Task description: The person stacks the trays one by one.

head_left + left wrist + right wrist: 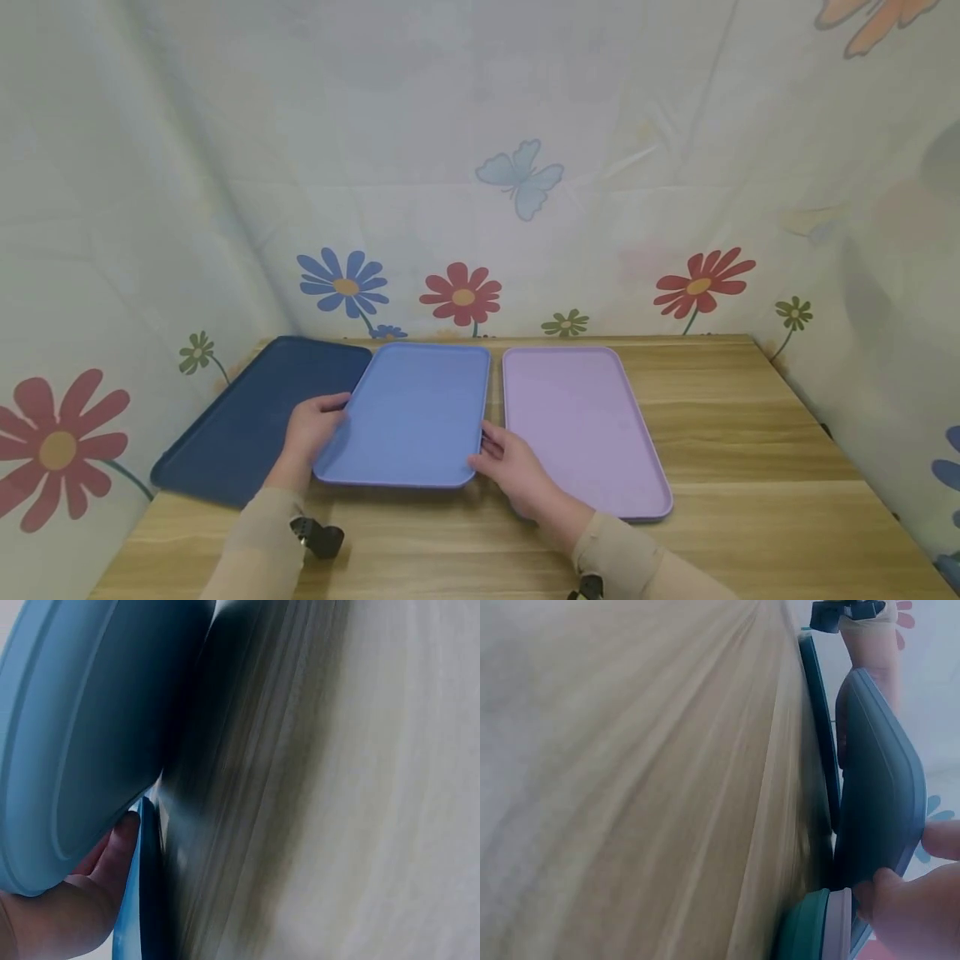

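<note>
Both hands hold a light blue rectangular tray [416, 417] by its long sides, its near edge lifted off the table. My left hand [311, 429] grips the left rim; in the left wrist view its fingers [112, 855] reach under the tray. On the opposite rim, my right hand [517, 471] pinches the edge near the front corner. A dark blue tray [247, 425] lies to the left, partly behind the left hand. To the right lies a lilac tray [585, 425], overlapped in view by the right hand. The right wrist view shows a green tray [802, 930] beneath the lilac one.
The wood-grain table [750, 450] extends right of the trays and along the front. Behind it hangs a pale cloth [420, 167] printed with flowers and butterflies, and similar cloth flanks both sides. A black wrist camera [322, 537] sits on the left sleeve.
</note>
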`<state>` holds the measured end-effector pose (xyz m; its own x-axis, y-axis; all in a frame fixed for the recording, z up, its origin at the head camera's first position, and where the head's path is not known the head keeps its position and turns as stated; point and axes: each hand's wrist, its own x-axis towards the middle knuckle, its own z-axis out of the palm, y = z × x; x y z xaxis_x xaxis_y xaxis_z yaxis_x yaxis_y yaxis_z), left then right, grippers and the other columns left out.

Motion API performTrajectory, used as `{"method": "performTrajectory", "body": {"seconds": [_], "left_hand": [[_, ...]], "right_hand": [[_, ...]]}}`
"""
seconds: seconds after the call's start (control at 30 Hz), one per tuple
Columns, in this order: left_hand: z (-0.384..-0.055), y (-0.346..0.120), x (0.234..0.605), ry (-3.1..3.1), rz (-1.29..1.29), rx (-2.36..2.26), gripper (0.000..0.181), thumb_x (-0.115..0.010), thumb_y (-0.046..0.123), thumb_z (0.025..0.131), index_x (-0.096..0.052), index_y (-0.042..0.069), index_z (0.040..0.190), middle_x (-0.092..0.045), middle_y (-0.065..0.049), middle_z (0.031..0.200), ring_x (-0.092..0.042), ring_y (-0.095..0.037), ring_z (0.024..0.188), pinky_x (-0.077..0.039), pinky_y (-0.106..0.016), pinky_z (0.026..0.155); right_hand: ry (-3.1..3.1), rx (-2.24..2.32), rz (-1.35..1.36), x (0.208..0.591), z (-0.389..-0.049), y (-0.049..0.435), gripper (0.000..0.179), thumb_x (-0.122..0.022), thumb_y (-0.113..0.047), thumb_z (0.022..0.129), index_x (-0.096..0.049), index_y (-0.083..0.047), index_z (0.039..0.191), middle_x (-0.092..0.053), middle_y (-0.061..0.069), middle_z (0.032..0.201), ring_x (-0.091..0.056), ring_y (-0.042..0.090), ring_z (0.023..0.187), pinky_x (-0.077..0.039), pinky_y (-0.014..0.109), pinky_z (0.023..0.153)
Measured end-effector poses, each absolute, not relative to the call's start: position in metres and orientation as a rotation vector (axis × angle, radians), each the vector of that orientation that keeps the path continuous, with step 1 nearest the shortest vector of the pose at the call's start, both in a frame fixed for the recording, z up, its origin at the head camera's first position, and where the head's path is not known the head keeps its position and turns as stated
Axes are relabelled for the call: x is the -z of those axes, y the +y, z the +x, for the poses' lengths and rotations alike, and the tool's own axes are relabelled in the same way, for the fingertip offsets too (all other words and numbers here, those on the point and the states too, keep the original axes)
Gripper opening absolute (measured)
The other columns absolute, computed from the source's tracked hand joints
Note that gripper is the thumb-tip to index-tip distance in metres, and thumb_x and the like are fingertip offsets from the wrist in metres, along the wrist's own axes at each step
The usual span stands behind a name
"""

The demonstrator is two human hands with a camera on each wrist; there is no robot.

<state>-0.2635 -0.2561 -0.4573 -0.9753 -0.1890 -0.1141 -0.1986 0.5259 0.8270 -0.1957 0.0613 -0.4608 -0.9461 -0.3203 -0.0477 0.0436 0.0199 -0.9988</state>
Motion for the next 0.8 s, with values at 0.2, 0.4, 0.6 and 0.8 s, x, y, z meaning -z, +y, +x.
{"method": "performTrajectory", "body": {"seconds": [0.2, 0.4, 0.6, 0.8], "left_hand": [[-0.262, -0.253, 0.460, 2.697, -0.400, -1.572, 0.042, -0.054, 0.004, 0.095, -0.055, -0.004, 0.137, -0.045, -0.029, 0.144, -0.033, -0.045, 0.138, -0.028, -0.055, 0.112], [-0.258, -0.249, 0.459, 2.607, -0.475, -1.737, 0.044, -0.054, 0.000, 0.093, -0.055, -0.005, 0.137, -0.044, -0.028, 0.145, -0.032, -0.042, 0.139, -0.031, -0.052, 0.112], [-0.251, -0.240, 0.449, 2.474, -0.524, -1.907, 0.045, -0.054, 0.001, 0.094, -0.053, -0.003, 0.139, -0.042, -0.026, 0.148, -0.034, -0.038, 0.138, -0.032, -0.050, 0.111], [-0.243, -0.226, 0.440, 2.403, -0.544, -1.984, 0.045, -0.051, 0.001, 0.095, -0.053, -0.002, 0.140, -0.041, -0.025, 0.149, -0.035, -0.039, 0.138, -0.031, -0.051, 0.111]], "right_hand": [[2.010, 2.044, -0.241, 0.459, -0.197, 0.063, 0.067, -0.061, 0.007, 0.092, -0.024, 0.019, 0.146, -0.030, 0.037, 0.149, -0.035, 0.046, 0.137, -0.037, 0.046, 0.109], [2.036, 2.061, -0.290, 0.457, -0.198, 0.069, 0.064, -0.061, 0.005, 0.092, -0.027, 0.018, 0.146, -0.034, 0.036, 0.148, -0.038, 0.046, 0.135, -0.039, 0.043, 0.108], [2.008, 2.137, -0.303, 0.452, -0.198, 0.076, 0.062, -0.058, 0.008, 0.092, -0.028, 0.019, 0.144, -0.032, 0.036, 0.148, -0.037, 0.047, 0.134, -0.038, 0.044, 0.108], [2.101, 2.139, -0.246, 0.449, -0.198, 0.088, 0.054, -0.059, 0.009, 0.091, -0.038, 0.018, 0.140, -0.047, 0.036, 0.137, -0.048, 0.046, 0.127, -0.044, 0.041, 0.104]]}}
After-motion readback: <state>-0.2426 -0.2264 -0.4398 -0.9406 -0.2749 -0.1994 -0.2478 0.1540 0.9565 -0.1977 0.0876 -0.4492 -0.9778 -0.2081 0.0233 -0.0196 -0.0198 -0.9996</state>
